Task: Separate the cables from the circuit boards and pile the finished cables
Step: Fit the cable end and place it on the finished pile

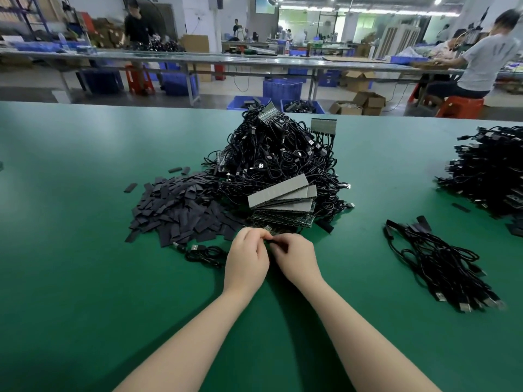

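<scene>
While a modest pile of finished cables [441, 261] lies at the right on the worktop [85, 278], the big tangled heap [278, 162] remains. Left hand [246, 258] and right hand [297, 257] pinch, seemingly, a cable end at a circuit board [267, 229].

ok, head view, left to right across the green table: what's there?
Heap of flat dark sleeves → big tangled cable-and-board mound → loose bundle of separated cables → stacked cable pile at the right edge.

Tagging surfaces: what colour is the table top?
Plain green table, no pattern; it shows best in the head view, around both hands.
</scene>
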`<move>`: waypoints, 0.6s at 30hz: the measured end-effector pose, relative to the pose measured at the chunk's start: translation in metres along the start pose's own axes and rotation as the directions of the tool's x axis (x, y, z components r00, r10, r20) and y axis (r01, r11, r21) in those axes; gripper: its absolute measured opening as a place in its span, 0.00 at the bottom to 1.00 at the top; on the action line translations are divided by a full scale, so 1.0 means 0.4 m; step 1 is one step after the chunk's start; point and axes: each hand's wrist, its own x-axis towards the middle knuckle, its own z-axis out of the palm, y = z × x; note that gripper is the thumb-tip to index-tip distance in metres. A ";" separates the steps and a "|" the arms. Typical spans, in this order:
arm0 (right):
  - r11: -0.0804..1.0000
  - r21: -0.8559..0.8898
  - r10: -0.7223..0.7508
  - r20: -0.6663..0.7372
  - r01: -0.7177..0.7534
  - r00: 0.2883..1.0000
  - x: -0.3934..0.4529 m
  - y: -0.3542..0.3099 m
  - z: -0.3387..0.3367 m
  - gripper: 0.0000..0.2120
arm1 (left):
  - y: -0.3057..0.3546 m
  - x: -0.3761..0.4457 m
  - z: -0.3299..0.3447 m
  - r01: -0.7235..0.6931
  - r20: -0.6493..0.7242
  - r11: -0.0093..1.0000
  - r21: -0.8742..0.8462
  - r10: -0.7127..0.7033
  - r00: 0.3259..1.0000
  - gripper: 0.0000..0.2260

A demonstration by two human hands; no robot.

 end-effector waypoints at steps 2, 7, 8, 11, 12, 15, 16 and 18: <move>0.967 0.246 0.104 -0.151 -0.064 0.983 -0.024 0.019 -0.008 0.06 | 0.000 -0.001 0.000 -0.023 0.000 1.000 0.014 0.023 1.000 0.11; 0.777 0.627 0.146 -0.093 -0.056 0.985 -0.048 0.041 -0.031 0.09 | 0.003 -0.009 0.001 -0.112 0.067 0.991 0.069 0.107 0.992 0.12; 0.755 0.654 0.138 -0.083 -0.050 0.987 -0.050 0.041 -0.034 0.10 | 0.004 -0.010 0.002 -0.123 0.079 0.989 0.079 0.117 0.990 0.12; 0.696 0.716 0.148 -0.078 -0.048 0.986 -0.052 0.042 -0.031 0.11 | 0.006 -0.010 0.003 -0.115 0.099 0.991 0.072 0.107 0.989 0.11; 0.690 0.722 0.152 -0.083 -0.046 0.985 -0.051 0.043 -0.030 0.11 | 0.005 -0.009 0.003 -0.103 0.102 0.993 0.061 0.096 0.990 0.11; 0.672 0.740 0.162 -0.099 -0.036 0.982 -0.050 0.047 -0.030 0.11 | 0.002 -0.008 0.001 -0.069 0.087 0.997 0.024 0.066 0.994 0.11; 0.664 0.747 0.163 -0.103 -0.031 0.981 -0.050 0.049 -0.029 0.11 | 0.002 -0.009 0.001 -0.063 0.080 0.998 0.015 0.062 0.995 0.10; 0.660 0.751 0.164 -0.114 -0.023 0.980 -0.049 0.050 -0.029 0.12 | 0.002 -0.010 0.001 -0.070 0.076 0.998 0.008 0.069 0.995 0.10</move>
